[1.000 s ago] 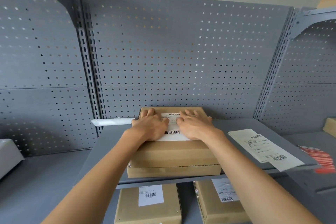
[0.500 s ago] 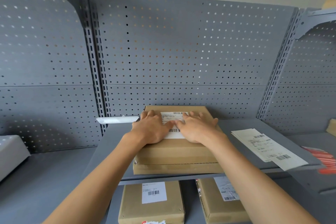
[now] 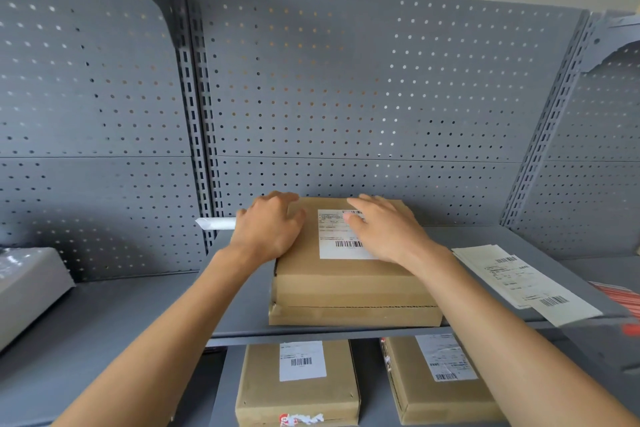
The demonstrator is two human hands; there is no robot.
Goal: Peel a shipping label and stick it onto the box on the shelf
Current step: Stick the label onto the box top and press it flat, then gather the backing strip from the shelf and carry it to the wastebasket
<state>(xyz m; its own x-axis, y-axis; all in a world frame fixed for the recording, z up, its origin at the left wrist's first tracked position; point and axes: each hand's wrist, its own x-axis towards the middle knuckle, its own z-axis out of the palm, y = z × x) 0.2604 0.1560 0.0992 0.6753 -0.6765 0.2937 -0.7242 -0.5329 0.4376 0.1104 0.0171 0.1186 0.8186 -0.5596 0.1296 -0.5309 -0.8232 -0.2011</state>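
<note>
A flat brown cardboard box (image 3: 349,291) lies on the grey shelf (image 3: 242,315) in the middle of the view. A white shipping label (image 3: 337,239) with a barcode is stuck flat on the box's top. My left hand (image 3: 268,227) rests palm down on the box's far left corner, beside the label. My right hand (image 3: 388,230) lies flat on the label's right side, its thumb on the label near the top. Neither hand holds anything.
A stack of loose label sheets (image 3: 523,282) lies on the shelf to the right. A white rolled strip (image 3: 214,222) sits left of my left hand. Two labelled boxes (image 3: 299,381) (image 3: 440,378) lie on the lower shelf. The perforated back panel (image 3: 346,97) stands just behind.
My hands have spread apart across the box top. The left slid off the label to the box's left corner, the right moved right, uncovering most of the label.
</note>
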